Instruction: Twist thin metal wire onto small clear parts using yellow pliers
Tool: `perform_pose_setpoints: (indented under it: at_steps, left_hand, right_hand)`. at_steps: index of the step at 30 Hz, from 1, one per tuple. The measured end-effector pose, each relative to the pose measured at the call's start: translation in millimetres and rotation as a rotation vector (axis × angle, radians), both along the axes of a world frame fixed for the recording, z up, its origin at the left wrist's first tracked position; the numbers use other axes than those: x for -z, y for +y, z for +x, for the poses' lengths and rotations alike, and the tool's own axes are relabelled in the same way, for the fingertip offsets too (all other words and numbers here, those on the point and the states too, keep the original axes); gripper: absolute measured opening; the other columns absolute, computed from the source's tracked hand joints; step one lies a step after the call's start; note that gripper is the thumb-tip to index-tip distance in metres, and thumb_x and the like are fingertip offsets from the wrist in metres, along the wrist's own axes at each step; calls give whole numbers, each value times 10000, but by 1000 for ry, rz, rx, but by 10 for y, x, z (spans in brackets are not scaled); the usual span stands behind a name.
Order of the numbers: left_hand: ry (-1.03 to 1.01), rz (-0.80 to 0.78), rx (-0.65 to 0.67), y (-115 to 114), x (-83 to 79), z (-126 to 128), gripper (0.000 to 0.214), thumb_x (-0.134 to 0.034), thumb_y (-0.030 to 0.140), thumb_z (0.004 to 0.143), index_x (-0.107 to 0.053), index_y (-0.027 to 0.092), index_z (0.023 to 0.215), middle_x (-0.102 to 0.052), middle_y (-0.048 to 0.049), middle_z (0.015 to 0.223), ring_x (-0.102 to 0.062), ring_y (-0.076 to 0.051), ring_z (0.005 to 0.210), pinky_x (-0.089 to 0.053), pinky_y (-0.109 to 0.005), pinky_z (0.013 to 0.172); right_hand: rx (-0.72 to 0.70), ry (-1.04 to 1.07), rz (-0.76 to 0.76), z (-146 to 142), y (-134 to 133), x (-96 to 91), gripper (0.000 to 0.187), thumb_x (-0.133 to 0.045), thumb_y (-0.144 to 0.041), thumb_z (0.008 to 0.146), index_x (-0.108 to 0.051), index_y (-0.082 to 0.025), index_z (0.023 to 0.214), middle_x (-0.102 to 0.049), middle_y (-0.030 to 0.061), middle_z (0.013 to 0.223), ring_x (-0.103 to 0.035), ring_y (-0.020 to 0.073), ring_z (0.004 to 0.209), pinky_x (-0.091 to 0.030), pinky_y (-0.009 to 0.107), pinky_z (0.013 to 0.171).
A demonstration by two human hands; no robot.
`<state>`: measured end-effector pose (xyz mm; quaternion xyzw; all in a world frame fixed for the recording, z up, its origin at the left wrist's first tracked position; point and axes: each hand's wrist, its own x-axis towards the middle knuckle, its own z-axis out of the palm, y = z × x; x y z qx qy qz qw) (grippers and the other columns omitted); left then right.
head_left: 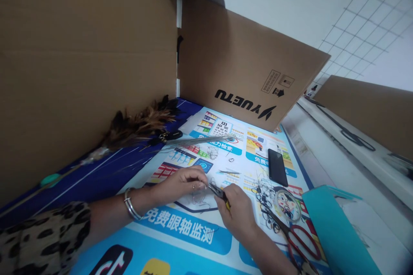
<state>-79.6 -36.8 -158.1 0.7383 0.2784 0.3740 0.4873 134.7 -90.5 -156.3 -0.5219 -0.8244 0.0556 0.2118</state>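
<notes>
My left hand [190, 180] is closed in a pinch on a thin wire [198, 197], which curls in loose loops below the fingertips. In my right hand [237, 210] is a pair of pliers [217, 190] with dark jaws and black-and-yellow handles. The jaw tips meet the wire right at my left fingertips; whether they grip it is too small to tell. Just beyond the hands lie short cut wires [229, 172] and a small wire coil [212, 151]. A bundle of straight wires [206, 139] stretches across the printed sheet behind them.
To the right are black wire loops [266, 210], red-handled scissors [303, 240], a round clear-rimmed item [298, 212] and a black phone [277, 166]. A teal folder-like piece [335, 223] lies at the edge. Brown feathers [138, 122] lie along the left cardboard wall [87, 51]; another cardboard panel [245, 60] stands behind.
</notes>
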Motion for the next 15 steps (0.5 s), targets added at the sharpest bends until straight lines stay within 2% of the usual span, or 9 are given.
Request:
perform_pose_setpoints:
  at_steps: [9,15]
  left_hand:
    - [119,137,-120,-16,-37,0,155,-509,241,825,-645,166,815,-551,-28,770,-512,-149,765,-402,-255,716]
    - [168,229,-114,-45,-43,14,170,-486,233,836,-646,176,827,-547,-34,769,-511,-148,760,-413,-242,694]
  right_hand:
    - [9,-109,66,40,17,-19,178,-419,-312,856,-505,-163,812,-492,60,804,-439,184,786,-332,279,668]
    - [19,-231,109,44,27,-58,143,-457,-292,829,-513,-167,788,-496,65,809,-432,197,793,-315,301,671]
